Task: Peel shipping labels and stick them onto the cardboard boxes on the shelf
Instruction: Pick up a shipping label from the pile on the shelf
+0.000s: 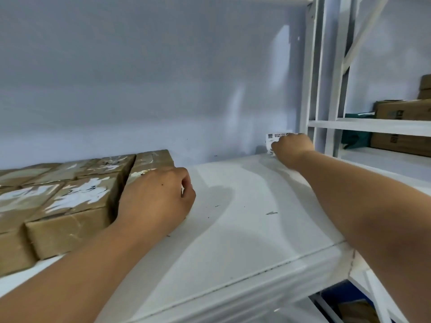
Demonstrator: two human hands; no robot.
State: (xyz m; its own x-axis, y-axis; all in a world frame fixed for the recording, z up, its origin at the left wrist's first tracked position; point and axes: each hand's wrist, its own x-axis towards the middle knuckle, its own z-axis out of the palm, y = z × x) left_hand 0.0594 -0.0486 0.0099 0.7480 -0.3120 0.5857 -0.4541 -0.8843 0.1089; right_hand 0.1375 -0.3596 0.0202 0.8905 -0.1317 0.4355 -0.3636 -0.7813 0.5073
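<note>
R hand [292,148] is at the far back-right corner of the white shelf [245,206]. Its fingers are curled round a printed label [271,138]. The label sticks up past the knuckles w/ a QR-type code and small print showing; the rest is hidden behind the hand. Its lower edge is down at the shelf board, close to the pale wall [163,89]. R forearm stretches diagonally across the shelf's right end.

L hand [156,199] sits on the shelf right against the side of the cardboard boxes [77,197], back of hand up. Fingers are curled under and the tips are hidden. A small white sliver shows by the thumb; can't tell whether it's holding anything or just resting there.

The boxes fill the left part of the shelf, packed edge to edge in rows. Their tops carry torn white paper patches and some handwritten marks. Btw the boxes and the label the white board shows a few dark specks and one small dark scrap [271,213].

Just beside the R knuckles, white upright posts [317,78] close off the shelf end. Beyond them a neighbouring rack [373,125] holds brown cartons [401,110] on two levels. A green item [356,138] lies there too, partly hidden by the posts.
</note>
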